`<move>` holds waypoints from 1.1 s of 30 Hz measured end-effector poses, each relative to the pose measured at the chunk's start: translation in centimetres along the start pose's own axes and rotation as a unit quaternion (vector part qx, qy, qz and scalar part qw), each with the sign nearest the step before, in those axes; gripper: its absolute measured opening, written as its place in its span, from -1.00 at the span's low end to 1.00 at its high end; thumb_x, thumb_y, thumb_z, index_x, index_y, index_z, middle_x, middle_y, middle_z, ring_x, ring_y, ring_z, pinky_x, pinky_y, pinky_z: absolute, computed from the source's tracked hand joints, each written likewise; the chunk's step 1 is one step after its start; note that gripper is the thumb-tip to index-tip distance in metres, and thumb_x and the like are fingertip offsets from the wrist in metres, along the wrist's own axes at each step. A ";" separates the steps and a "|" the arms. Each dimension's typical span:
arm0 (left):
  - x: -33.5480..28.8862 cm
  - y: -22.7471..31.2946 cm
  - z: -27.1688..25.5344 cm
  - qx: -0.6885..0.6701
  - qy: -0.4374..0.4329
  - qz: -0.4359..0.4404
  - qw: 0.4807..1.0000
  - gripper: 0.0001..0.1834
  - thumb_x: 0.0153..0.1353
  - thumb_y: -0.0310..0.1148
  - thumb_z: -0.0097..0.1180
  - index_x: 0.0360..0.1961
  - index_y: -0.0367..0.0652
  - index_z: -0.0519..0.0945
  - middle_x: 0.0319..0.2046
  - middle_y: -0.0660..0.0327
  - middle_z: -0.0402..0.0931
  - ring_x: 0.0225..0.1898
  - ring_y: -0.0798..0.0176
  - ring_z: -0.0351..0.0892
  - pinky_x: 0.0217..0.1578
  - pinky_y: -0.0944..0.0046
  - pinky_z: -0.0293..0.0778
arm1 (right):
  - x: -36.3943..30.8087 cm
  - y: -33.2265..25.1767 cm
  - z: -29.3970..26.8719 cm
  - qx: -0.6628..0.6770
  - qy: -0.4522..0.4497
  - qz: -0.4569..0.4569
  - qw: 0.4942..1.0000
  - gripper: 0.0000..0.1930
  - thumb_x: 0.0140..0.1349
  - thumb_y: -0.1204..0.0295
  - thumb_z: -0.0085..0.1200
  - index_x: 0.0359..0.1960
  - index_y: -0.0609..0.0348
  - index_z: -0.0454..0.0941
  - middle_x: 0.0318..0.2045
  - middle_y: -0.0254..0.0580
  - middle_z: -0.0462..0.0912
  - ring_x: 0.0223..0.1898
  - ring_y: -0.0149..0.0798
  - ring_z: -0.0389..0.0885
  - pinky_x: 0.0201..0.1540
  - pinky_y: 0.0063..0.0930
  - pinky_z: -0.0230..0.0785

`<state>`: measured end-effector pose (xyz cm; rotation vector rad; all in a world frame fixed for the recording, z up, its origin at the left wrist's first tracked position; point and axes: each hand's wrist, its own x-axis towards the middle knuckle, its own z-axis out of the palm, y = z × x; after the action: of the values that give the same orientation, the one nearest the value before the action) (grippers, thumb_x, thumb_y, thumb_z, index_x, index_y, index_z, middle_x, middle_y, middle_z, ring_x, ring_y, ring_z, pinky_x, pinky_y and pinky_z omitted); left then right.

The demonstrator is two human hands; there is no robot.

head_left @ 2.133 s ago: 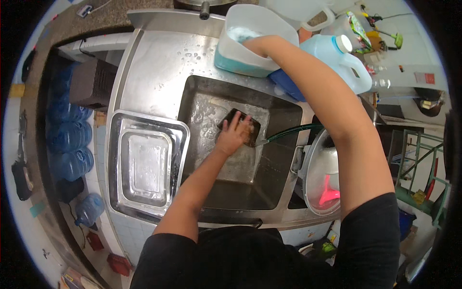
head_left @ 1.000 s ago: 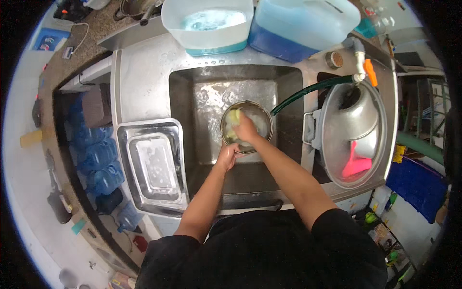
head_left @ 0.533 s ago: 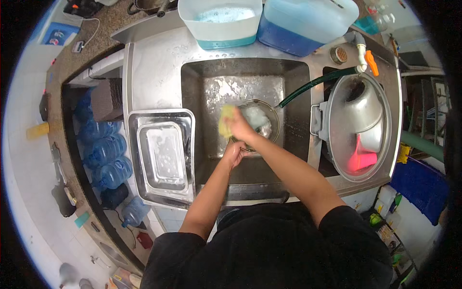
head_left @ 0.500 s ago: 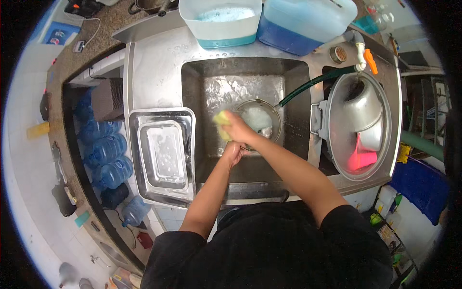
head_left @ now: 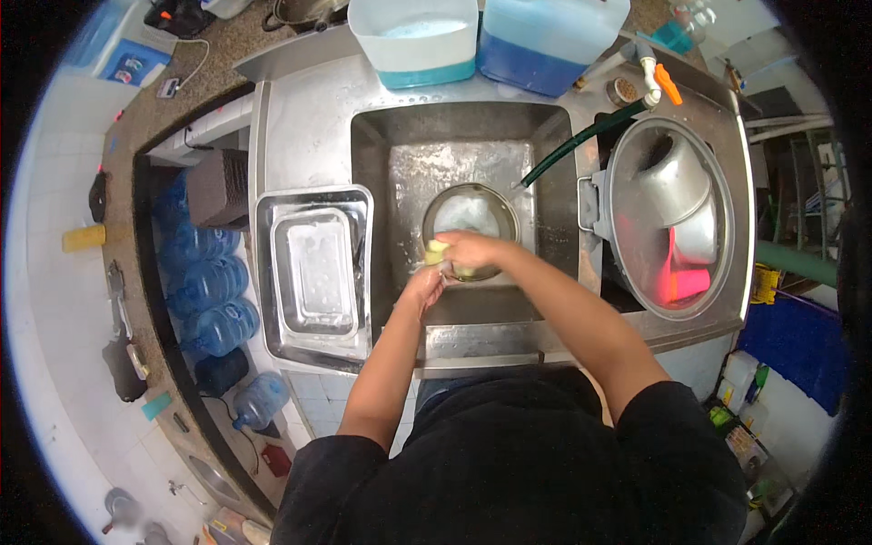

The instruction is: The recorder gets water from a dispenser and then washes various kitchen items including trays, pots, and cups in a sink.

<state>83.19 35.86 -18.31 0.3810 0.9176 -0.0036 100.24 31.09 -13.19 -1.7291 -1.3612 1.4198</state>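
Fingers of right hand [head_left: 472, 249] press sponge [head_left: 440, 251] on bowl [head_left: 470, 214] rim.

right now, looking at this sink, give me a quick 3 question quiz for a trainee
1. True or false: the right hand presses a yellow sponge on the round metal bowl in the sink.
2. Which hand steadies the bowl's near rim? A) left hand B) right hand C) neither
3. Fill in: the rectangular metal trays sit on the person's ____ side of the sink.

Key: 1 true; 2 A; 3 left
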 end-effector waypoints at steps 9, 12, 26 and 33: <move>-2.7 -1.1 2.1 0.006 0.027 0.069 0.997 -0.55 -0.01 -0.70 -0.06 0.00 -0.34 0.38 -0.25 0.07 0.52 -0.29 0.11 0.64 -0.31 0.11 0.71 | 0.8 -2.6 2.0 0.206 0.200 0.039 0.957 -0.51 0.22 0.41 0.05 0.18 0.25 0.26 -0.03 0.15 0.56 -0.03 -0.04 0.57 0.03 -0.21 0.39; -3.7 -0.3 4.2 -0.020 0.050 0.102 0.993 -0.64 -0.03 -0.71 -0.09 -0.14 -0.32 0.46 -0.32 0.13 0.50 -0.41 0.22 0.59 -0.45 0.20 0.67 | 0.2 1.4 1.8 0.008 0.104 -0.070 0.992 -0.52 0.15 0.39 0.07 0.13 0.25 0.37 -0.04 0.20 0.58 -0.04 0.12 0.59 -0.01 -0.19 0.43; -4.6 -0.6 2.2 0.047 0.051 0.087 0.994 -0.06 -0.11 -0.79 -0.20 0.36 0.06 -0.01 -0.02 0.00 0.35 -0.36 0.11 0.60 -0.43 0.04 0.73 | -0.1 -0.9 -0.8 -0.484 0.172 -0.355 0.781 -0.91 -0.01 0.37 0.03 -0.49 0.01 0.56 -0.23 -0.24 0.53 -0.14 -0.21 0.50 -0.04 -0.27 0.34; -5.0 0.6 5.2 0.121 0.104 0.179 0.971 0.04 -0.08 -0.79 -0.18 0.42 0.29 -0.10 0.09 0.06 0.35 -0.41 0.24 0.48 -0.66 0.28 0.47 | -3.3 -1.1 1.4 -0.506 0.023 0.127 0.853 -0.66 0.23 0.23 -0.07 -0.10 0.19 0.55 0.00 0.15 0.47 0.02 -0.03 0.49 0.13 -0.10 0.23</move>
<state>84.28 33.92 -11.41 0.7823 1.0483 0.2629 98.72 28.24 -11.35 -2.6273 -2.1228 0.7393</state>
